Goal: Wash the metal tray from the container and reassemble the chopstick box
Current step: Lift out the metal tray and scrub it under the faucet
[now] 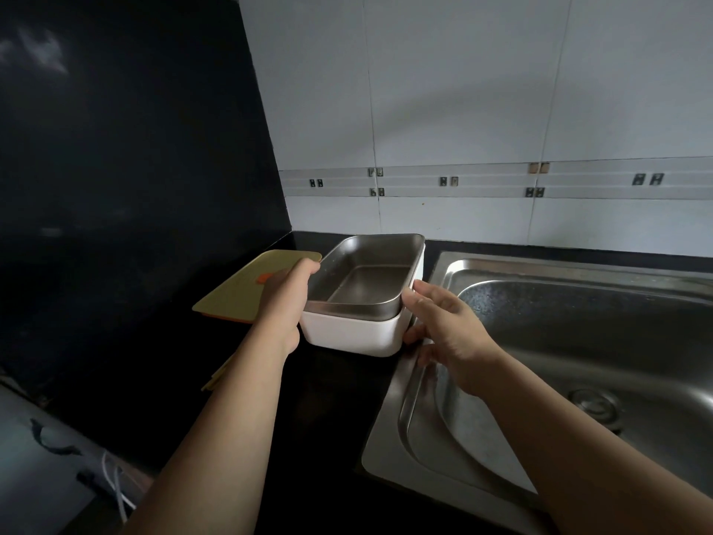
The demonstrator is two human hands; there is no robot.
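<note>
A metal tray (364,278) sits tilted inside a white container (351,334) on the black counter, its near edge raised above the container's rim. My left hand (287,291) grips the tray's left side. My right hand (443,322) holds the container's right near corner, thumb by the tray's rim and fingers against the white wall. A yellow-green lid (247,287) with an orange spot lies flat on the counter just left of the container, partly behind my left hand.
A stainless steel sink (578,341) with a drainboard lies right of the container; its drain (594,403) shows in the basin. A dark panel fills the left wall, and white tiles rise behind. Yellowish strips (218,376) peek out under my left forearm.
</note>
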